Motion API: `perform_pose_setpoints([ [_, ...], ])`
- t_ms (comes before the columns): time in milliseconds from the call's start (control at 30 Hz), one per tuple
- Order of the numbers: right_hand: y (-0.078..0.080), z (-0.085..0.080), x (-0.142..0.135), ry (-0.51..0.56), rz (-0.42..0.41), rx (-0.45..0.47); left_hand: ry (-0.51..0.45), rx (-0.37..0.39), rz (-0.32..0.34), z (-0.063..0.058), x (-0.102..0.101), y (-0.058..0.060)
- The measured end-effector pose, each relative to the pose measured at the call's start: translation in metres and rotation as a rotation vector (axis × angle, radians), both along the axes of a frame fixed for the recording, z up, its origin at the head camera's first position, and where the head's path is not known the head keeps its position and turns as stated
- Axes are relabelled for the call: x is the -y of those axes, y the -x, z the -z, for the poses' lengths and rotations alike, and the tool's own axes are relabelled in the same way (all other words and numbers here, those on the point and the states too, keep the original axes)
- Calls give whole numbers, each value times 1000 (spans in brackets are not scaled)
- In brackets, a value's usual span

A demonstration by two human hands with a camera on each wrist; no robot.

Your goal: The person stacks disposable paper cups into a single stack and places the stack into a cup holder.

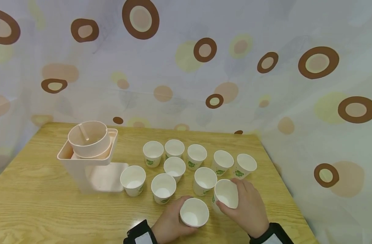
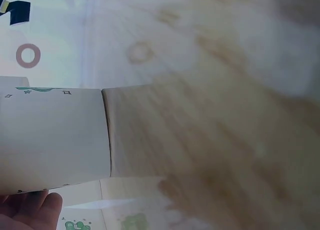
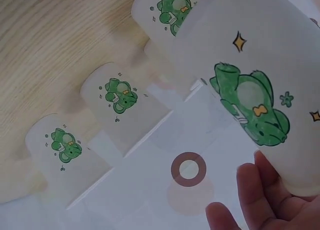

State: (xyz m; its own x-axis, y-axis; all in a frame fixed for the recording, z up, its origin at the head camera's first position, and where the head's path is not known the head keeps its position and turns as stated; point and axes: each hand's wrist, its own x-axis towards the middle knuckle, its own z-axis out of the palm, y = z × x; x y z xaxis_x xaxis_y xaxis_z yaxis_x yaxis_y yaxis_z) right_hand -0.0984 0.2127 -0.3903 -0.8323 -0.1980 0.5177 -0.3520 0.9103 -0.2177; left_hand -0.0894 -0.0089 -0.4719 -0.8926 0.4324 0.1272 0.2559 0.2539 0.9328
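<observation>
Near the table's front edge, my left hand (image 1: 173, 222) grips a white paper cup (image 1: 194, 217) from its left side, mouth up. That cup (image 2: 55, 137) also fills the left of the left wrist view, with fingertips (image 2: 50, 207) beneath it. My right hand (image 1: 251, 207) holds another paper cup (image 1: 228, 195) just to the right and slightly farther back, thumb in front and fingers behind. In the right wrist view, this cup (image 3: 260, 90) shows a printed green cartoon animal. Whether its base touches the table is hidden.
Several more white paper cups stand behind the hands, including a near one (image 1: 163, 188), one behind the right cup (image 1: 204, 183) and one at far right (image 1: 246, 164). A pale pink plastic holder (image 1: 82, 169) with a round container (image 1: 89, 142) stands left on the wooden table (image 1: 36, 203).
</observation>
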Motion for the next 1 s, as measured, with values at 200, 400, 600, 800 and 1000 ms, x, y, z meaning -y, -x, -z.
perform_pose_setpoints([
  [200,-3,-3,4,12,-20,-25,3,6,2,-1,0,0],
  [400,-6,-5,8,19,-36,-28,-7,9,1,0,0,0],
  [600,-7,-10,14,17,-61,-32,7,8,-2,-1,-1,0],
  [800,-7,-12,18,12,-94,-65,15,16,-4,-1,-2,1],
  [1000,-9,-15,21,9,-107,-89,14,6,-9,-1,-2,0],
])
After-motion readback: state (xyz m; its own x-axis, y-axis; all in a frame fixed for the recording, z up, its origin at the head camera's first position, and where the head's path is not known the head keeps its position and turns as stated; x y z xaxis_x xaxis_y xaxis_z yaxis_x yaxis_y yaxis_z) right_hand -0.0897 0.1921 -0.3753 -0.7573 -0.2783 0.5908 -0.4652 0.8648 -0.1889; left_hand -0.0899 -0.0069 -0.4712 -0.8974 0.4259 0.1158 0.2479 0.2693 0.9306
